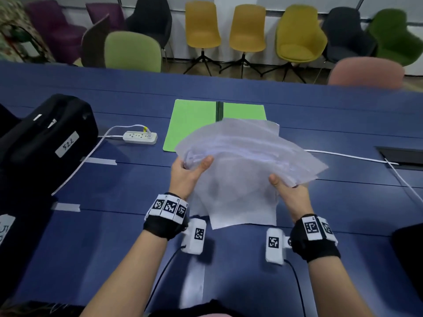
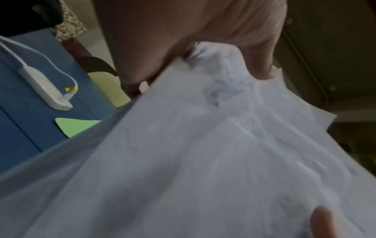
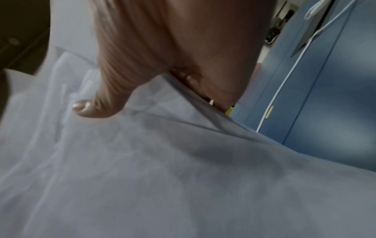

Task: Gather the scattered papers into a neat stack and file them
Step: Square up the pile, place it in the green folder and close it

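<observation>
A loose, uneven bundle of white papers [image 1: 240, 161] is held up above the blue table [image 1: 114, 179], its sheets fanned out and misaligned. My left hand [image 1: 190, 170] grips the bundle's left edge, thumb on top. My right hand [image 1: 288, 191] grips its right edge, thumb on top too. In the left wrist view the papers [image 2: 203, 161] fill the frame under my left hand [image 2: 162, 48]. In the right wrist view my right hand [image 3: 162, 56] presses its thumb on the sheets [image 3: 162, 177]. An open green folder [image 1: 194, 120] lies flat on the table just beyond the papers, partly hidden by them.
A white power strip [image 1: 140, 137] with its cable lies left of the folder. A black case [image 1: 45, 138] labelled 522 stands at the far left. A white cable [image 1: 343, 156] runs toward a table hatch [image 1: 402, 155] on the right. Several chairs line the far side.
</observation>
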